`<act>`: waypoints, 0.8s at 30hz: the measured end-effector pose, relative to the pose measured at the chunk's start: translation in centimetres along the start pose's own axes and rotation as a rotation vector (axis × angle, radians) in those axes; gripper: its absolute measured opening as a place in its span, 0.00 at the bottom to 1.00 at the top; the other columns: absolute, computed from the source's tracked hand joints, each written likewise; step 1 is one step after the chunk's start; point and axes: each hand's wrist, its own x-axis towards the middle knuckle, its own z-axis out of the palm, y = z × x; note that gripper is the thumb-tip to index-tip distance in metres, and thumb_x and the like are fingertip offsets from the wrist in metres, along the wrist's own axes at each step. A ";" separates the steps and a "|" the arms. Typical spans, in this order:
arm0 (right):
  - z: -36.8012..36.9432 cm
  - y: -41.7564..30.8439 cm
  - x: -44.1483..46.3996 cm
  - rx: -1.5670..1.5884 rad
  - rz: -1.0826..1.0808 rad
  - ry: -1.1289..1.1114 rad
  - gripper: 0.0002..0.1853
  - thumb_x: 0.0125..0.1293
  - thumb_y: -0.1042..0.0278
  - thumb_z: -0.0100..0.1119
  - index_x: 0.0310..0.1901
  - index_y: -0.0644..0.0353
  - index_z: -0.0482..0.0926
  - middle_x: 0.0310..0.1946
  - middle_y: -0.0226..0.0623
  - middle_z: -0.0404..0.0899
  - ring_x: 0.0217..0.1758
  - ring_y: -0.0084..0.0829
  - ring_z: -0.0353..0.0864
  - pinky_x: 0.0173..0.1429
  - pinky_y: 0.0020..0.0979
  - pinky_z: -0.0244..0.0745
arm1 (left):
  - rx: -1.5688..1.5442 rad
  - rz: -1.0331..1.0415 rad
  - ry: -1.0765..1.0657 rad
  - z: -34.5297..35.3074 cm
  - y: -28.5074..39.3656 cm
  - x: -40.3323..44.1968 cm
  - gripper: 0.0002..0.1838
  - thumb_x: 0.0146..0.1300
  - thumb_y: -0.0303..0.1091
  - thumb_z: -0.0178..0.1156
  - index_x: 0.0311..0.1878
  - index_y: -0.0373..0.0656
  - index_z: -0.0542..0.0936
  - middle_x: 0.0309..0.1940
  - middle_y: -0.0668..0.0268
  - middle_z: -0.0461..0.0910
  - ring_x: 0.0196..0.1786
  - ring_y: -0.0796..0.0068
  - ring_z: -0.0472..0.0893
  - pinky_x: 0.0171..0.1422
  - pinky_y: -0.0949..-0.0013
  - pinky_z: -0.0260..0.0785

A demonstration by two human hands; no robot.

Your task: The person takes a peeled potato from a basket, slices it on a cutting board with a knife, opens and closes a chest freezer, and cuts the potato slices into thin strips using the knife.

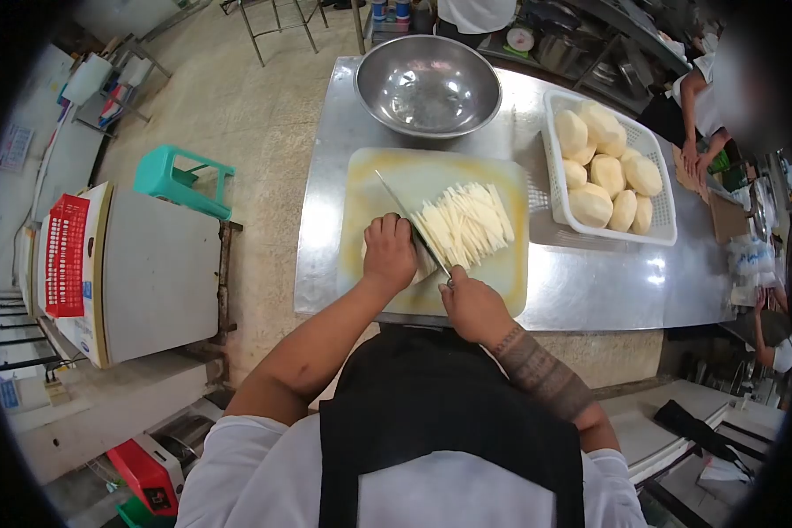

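Observation:
A pale cutting board (370, 176) with yellowed edges lies on the steel table. My right hand (473, 305) is closed round the handle of a knife (398, 201), whose blade points up and to the left across the board. Left of the blade, my left hand (390, 253) presses with bent fingers on a pale peeled piece (421, 264), mostly hidden under it. Thin pale strips (466, 224) are heaped on the board just right of the blade.
A steel bowl (429, 86) stands behind the board. To the right, a white basket (581, 231) holds several peeled potatoes (607, 173). Another person's hands (697, 158) are at the table's far right. A green stool (163, 176) stands on the floor at left.

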 end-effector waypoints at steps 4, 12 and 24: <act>-3.0 -2.9 -1.2 0.034 -0.002 -0.033 0.16 0.82 0.58 0.53 0.52 0.67 0.71 0.33 0.60 0.85 0.41 0.62 0.87 0.48 0.59 0.80 | -0.026 0.004 0.019 -0.1 -0.2 -0.1 0.13 0.61 0.28 0.59 0.49 0.39 0.77 0.52 0.52 0.75 0.55 0.47 0.73 0.61 0.45 0.64; -3.7 -4.0 -1.9 0.093 -0.015 -0.011 0.16 0.83 0.58 0.50 0.51 0.67 0.71 0.33 0.61 0.85 0.41 0.62 0.87 0.48 0.59 0.80 | -0.108 -0.005 0.055 -0.3 -0.1 -0.1 0.15 0.60 0.27 0.59 0.51 0.37 0.76 0.52 0.49 0.75 0.55 0.44 0.73 0.62 0.44 0.64; 0.7 -0.2 0.1 0.026 0.008 -0.014 0.17 0.83 0.56 0.50 0.52 0.67 0.71 0.34 0.60 0.86 0.41 0.62 0.87 0.49 0.59 0.81 | -0.062 -0.033 0.022 0.0 -0.3 -0.1 0.14 0.62 0.26 0.58 0.51 0.36 0.76 0.53 0.48 0.74 0.56 0.42 0.73 0.63 0.43 0.64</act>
